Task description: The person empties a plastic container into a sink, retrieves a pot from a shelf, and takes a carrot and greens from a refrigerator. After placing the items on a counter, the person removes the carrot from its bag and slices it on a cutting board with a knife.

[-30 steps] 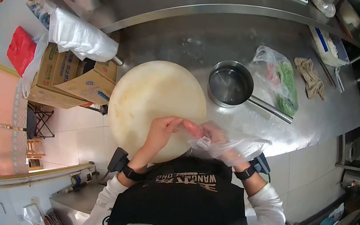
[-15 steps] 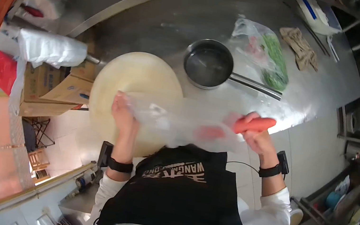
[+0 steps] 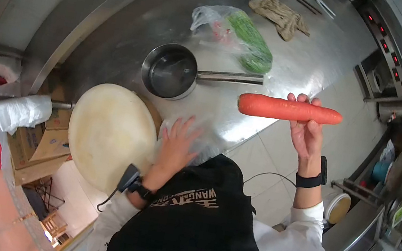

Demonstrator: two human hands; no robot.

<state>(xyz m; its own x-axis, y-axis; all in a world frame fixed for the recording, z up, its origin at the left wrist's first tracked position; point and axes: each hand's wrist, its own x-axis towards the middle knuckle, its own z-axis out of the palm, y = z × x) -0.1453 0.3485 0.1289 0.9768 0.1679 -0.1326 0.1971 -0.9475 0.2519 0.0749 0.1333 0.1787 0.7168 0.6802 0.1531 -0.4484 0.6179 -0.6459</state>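
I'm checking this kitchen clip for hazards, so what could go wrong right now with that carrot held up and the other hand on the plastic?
The right hand holds the long orange carrot out past the steel counter's edge, above the tiled floor; if the grip slips, it would likely land there. The left hand presses the clear plastic bag at the counter's edge, where it could slide off. The steel saucepan's handle points toward the carrot and could be knocked.

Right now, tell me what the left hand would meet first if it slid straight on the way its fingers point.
Probably the saucepan: the left hand lies flat on a clear plastic bag, fingers pointing up the counter toward it; depth is unclear.
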